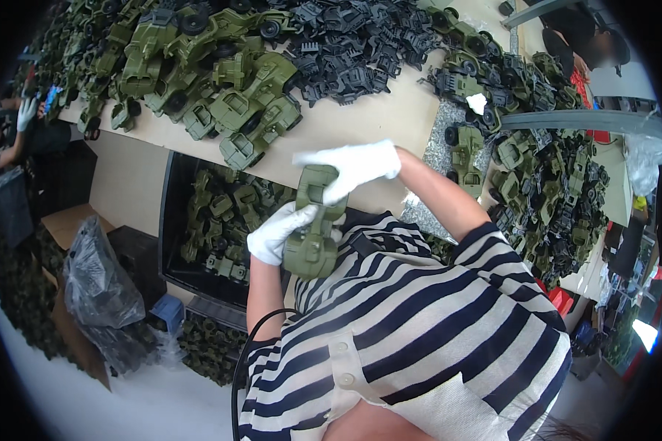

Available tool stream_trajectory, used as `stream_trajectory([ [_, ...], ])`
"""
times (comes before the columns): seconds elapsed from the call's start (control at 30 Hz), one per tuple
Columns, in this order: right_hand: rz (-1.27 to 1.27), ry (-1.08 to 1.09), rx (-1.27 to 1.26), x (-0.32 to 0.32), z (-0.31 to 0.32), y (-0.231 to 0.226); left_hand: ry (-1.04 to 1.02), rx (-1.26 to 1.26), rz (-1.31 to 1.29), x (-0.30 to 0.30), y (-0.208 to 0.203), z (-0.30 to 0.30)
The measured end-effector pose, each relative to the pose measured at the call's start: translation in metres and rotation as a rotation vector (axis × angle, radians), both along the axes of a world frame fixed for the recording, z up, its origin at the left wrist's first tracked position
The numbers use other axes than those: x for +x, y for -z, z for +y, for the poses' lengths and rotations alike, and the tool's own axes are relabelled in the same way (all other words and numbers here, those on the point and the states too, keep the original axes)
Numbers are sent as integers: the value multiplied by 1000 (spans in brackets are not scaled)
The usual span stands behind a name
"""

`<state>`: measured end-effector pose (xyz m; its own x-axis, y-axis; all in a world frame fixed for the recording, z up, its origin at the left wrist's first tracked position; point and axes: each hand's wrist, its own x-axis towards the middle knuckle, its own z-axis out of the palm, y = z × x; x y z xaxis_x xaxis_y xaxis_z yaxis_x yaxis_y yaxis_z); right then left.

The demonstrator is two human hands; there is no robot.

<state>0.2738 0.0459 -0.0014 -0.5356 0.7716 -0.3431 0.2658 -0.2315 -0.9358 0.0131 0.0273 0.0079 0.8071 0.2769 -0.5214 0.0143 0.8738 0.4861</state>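
Close to my body, a green plastic toy vehicle is held upright lengthwise. My left hand, in a white glove, is closed round its left side, with the thumb across its middle. My right hand, also white-gloved, grips the far end, thumb against the body and fingers reaching past the top. The right fingertips are blurred. Just beyond my hands, more green toy vehicles lie heaped on the table.
Dark grey plastic parts are piled at the back. A black crate of green vehicles stands below the table edge at left. More vehicles crowd the right, under a metal bar. Another person's gloved hand shows far left.
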Motion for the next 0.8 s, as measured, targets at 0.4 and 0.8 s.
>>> stream_trajectory([
  [0.4, -361, 777, 85, -18, -99, 86, -858, 376, 279, 100, 43, -9],
  [0.8, -1176, 270, 711, 34, 98, 20, -856, 852, 882, 103, 123, 15],
])
